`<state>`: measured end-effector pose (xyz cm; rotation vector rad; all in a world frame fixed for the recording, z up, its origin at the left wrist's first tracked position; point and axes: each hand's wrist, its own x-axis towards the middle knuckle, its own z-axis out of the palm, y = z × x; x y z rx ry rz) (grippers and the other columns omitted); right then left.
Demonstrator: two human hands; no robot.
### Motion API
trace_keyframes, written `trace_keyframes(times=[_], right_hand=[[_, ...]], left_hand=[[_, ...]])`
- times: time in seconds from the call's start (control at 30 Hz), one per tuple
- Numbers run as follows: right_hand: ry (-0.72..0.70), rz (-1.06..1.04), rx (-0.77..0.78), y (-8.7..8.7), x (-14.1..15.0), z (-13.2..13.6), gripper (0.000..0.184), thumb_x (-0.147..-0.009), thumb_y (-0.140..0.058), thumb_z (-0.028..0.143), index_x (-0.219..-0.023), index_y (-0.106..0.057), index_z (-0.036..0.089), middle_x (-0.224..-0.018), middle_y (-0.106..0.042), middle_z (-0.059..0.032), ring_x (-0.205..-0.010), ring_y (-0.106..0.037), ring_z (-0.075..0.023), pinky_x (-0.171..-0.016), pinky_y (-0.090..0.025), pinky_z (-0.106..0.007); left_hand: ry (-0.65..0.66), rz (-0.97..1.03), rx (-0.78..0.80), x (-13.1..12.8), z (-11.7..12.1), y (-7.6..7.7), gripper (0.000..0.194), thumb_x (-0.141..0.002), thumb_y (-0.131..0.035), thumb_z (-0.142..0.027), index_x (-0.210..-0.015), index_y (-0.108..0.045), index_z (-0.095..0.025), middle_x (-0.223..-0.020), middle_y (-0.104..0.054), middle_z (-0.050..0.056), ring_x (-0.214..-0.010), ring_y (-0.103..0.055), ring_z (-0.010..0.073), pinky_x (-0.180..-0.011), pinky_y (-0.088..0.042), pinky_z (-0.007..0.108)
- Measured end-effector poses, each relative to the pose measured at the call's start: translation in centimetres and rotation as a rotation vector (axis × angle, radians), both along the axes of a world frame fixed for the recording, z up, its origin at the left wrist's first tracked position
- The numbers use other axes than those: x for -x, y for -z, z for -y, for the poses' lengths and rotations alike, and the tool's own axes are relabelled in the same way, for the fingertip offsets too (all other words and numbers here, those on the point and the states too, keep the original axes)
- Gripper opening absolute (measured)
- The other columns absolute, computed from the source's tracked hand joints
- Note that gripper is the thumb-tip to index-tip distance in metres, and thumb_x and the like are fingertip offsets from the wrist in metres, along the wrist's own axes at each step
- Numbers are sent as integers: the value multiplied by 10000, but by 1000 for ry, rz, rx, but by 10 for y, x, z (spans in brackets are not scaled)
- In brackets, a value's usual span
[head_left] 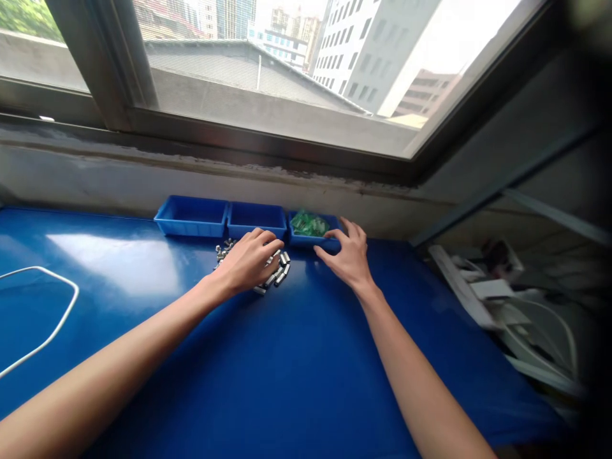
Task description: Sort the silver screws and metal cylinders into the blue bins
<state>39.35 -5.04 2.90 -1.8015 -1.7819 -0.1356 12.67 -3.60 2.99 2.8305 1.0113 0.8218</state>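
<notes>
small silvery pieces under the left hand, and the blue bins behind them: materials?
Small silvery cylindrical pieces: likely metal, bright and reflective; too small to be sure. Three blue rectangular bins: look like moulded plastic, uniform colour, smooth, slightly glossy walls. Left hand rests on the pieces; right hand touches the rightmost bin.

small silver metal parts (280, 271), heaped, beside blue tray (310, 240)

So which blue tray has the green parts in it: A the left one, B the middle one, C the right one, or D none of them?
C: the green parts lie in the right tray, by the right hand; the other two trays show no green parts.
</notes>
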Motion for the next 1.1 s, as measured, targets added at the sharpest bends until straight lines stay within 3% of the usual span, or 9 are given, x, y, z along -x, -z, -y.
trace_keyframes(times=[0.1, 0.17, 0.23, 0.4, 0.53, 0.7, 0.87, 0.97, 1.1], right_hand=[[-151, -23, -18, -5, -20, 2, 366, -697, -826, 507, -919, -694, 247, -1616, -380, -84, -1495, -303, -402, -1189, -303, -609], [-219, -109, 61, -3, -32, -1, 729, -595, -890, 554, -1213, -633, 265, -1640, -326, -118, -1489, -335, -399, -1198, -321, -585], [-281, -207, 169, 3, -44, -4, 1001, -548, -914, 574, -1416, -508, 284, -1579, -422, -128, -1440, -427, -380, -1177, -376, -556], [-309, -360, 73, 8, -63, -1, 848, -591, -904, 568, -1316, -598, 253, -1350, -623, -100, -1273, -587, -350, -1106, -469, -514], [-350, -395, 18, -20, -60, 18, 788, -570, -936, 496, -1258, -629, 265, -1282, -645, -98, -1203, -622, -359, -1019, -537, -493], [-502, -499, 6, -66, -14, 30, 753, -557, -965, 401, -1224, -632, 294, -1239, -660, -78, -1070, -676, -342, -855, -606, -445], [-750, -329, 95, -96, 59, 16, 771, -613, -939, 438, -1293, -615, 274, -1276, -648, -70, -1141, -667, -323, -932, -603, -419], [-815, -153, 10, -114, 92, 5, 754, -588, -941, 483, -1251, -649, 274, -1317, -625, -80, -1264, -594, -337, -1068, -529, -436], [-882, 6, 32, -133, 122, -6, 723, -621, -918, 449, -1262, -636, 268, -1273, -658, -71, -1206, -627, -318, -1076, -509, -444]], left_hand=[[3, -18, 8, -5, 1, 2, 264, -986, -512, -236, -1178, -670, -148, -1177, -673, 123, -1098, -568, 282, -980, -516, 434], [0, -28, 12, -5, 1, 3, 286, -989, -508, -246, -1206, -665, -144, -1205, -669, 130, -1118, -564, 288, -992, -513, 447], [-6, -32, 16, -5, 2, 4, 304, -992, -505, -258, -1229, -659, -145, -1232, -663, 134, -1140, -559, 294, -1007, -508, 459], [-43, 25, 52, -1, 7, 3, 386, -1012, -490, -321, -1338, -605, -150, -1289, -640, 139, -1207, -543, 300, -1061, -482, 467], [-53, 177, 159, 9, 17, -4, 532, -1021, -488, -439, -1494, -466, -196, -1418, -570, 131, -1314, -506, 289, -1140, -431, 460], [4, 396, 325, 32, 22, -15, 710, -994, -512, -538, -1601, -286, -248, -1620, -364, 111, -1449, -416, 288, -1216, -353, 437], [-98, 701, 402, 61, 21, -17, 657, -1010, -461, -557, -1590, -317, -284, -1593, -416, 110, -1354, -521, 299, -1107, -464, 460], [-105, 706, 458, 75, 21, -17, 670, -988, -499, -579, -1573, -363, -284, -1588, -432, 106, -1315, -558, 304, -1091, -481, 460], [-94, 647, 432, 83, 21, -15, 629, -1005, -483, -552, -1564, -384, -281, -1604, -424, 67, -1472, -402, 286, -1238, -312, 452]])
